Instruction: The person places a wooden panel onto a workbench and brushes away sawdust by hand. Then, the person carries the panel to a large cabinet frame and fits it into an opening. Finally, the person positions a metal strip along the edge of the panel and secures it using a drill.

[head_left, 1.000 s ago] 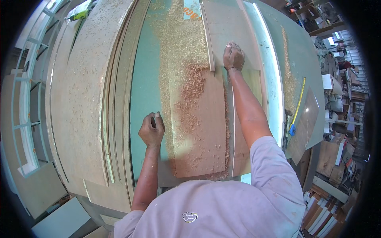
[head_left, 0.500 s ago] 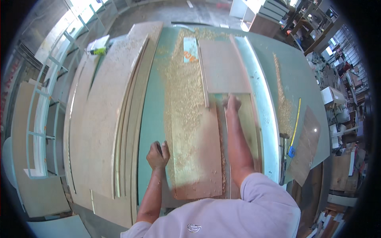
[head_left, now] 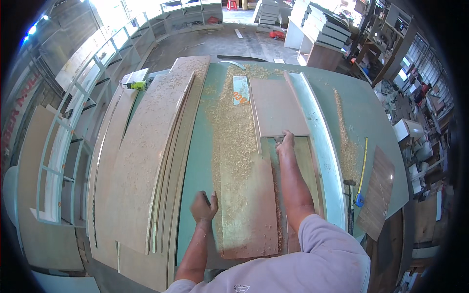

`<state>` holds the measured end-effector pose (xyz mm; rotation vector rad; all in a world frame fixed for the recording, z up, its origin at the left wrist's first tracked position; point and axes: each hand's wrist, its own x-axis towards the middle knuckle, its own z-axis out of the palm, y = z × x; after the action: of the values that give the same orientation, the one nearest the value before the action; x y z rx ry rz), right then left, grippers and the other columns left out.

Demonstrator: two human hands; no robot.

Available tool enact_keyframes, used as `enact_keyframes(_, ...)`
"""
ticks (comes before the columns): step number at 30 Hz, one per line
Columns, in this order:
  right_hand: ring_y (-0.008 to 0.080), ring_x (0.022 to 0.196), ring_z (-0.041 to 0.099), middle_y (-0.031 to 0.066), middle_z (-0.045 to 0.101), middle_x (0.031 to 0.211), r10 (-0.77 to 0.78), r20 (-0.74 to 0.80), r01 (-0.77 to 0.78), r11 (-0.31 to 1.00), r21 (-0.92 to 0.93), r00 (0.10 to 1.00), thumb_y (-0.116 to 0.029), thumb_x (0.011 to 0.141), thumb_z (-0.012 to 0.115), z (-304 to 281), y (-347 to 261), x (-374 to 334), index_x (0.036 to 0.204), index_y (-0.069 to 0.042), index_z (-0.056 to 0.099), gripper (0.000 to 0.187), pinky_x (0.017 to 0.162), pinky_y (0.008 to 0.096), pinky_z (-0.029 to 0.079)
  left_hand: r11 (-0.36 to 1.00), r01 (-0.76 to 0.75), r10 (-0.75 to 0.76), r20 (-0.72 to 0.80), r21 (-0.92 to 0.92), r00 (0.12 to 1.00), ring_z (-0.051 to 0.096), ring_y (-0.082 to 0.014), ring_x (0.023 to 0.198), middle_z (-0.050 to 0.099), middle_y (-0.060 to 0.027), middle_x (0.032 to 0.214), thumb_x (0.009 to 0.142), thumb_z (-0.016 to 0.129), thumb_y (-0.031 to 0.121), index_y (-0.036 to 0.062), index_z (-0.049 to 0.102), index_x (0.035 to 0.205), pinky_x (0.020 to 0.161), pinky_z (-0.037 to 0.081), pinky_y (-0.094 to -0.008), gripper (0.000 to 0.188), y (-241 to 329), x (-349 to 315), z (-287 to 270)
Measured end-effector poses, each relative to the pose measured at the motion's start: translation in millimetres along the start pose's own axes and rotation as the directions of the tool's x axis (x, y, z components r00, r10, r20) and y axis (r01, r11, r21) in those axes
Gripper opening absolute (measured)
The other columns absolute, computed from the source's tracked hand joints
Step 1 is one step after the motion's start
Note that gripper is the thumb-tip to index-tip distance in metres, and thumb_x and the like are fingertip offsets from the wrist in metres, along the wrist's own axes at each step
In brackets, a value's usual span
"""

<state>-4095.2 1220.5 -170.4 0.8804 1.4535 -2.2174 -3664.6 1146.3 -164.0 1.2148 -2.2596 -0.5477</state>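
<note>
My right hand (head_left: 287, 140) is closed at the near edge of a flat light-brown wooden panel (head_left: 279, 106), with fingertips over its top edge. The panel lies on other boards, beside a narrow wood strip (head_left: 256, 122). My left hand (head_left: 203, 207) hovers by the left edge of a long board (head_left: 244, 200); its thumb stands up, the other fingers are curled and blurred. Whether anything is in that hand cannot be made out. Pale wood shavings (head_left: 237, 132) cover the long board's upper part.
Long boards (head_left: 141, 141) lie stacked on the left, with a green power tool (head_left: 136, 85) at their far end. A pale metal channel (head_left: 325, 141) runs along the right. Beyond it lie a hammer (head_left: 350, 195), a tape measure (head_left: 360, 199) and a brown sheet (head_left: 377, 193) on the green table (head_left: 317, 78).
The view has tilted up, so more of the far floor shows. My left hand has shifted slightly and is blurred. My right hand stays at the panel's near edge.
</note>
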Motion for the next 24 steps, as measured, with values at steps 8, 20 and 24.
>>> enact_keyframes(8, 0.0097, 0.047, 0.036, 0.0001, 0.049, 0.068, -0.169, 0.303, 0.221, 0.964, -0.148, 0.938, -0.039, 0.083, 0.072, 42, -102, -43, 0.098, -0.016, 0.059, 0.031, 0.039, 0.0241, 0.031, 0.999, -0.028, 0.028, 0.008, -0.024, 1.0, 0.063, -0.0332, 0.059, 0.062, -0.0121, 0.072, 0.086, 0.071, 0.04, 0.0067, 0.056, 0.087, 0.057, 0.051, -0.0451, 0.036, -13, -13, -24)
enact_keyframes(20, 0.0113, 0.041, 0.039, 0.0031, 0.05, 0.061, -0.348, 0.422, 0.281, 0.935, 0.215, 0.837, -0.028, 0.09, 0.063, -235, -68, -402, 0.088, -0.013, 0.053, 0.019, 0.037, 0.0237, 0.028, 0.784, 0.379, -0.209, 0.365, -0.493, 0.907, 0.063, -0.0224, 0.076, 0.067, -0.0109, 0.081, 0.089, 0.072, 0.043, 0.0003, 0.068, 0.095, 0.072, 0.051, -0.0384, 0.043, -148, -247, -210)
enact_keyframes(24, 0.011, 0.041, 0.033, -0.0005, 0.04, 0.057, -0.402, 0.444, 0.335, 0.915, 0.225, 0.801, -0.028, 0.097, 0.052, -443, -2, -526, 0.075, -0.012, 0.048, 0.028, 0.038, 0.0247, 0.02, 0.629, 0.608, 0.077, 0.816, -0.485, 0.572, 0.061, -0.0132, 0.079, 0.067, -0.0049, 0.083, 0.095, 0.068, 0.045, 0.0019, 0.07, 0.097, 0.074, 0.051, -0.0306, 0.043, -249, -466, -341)
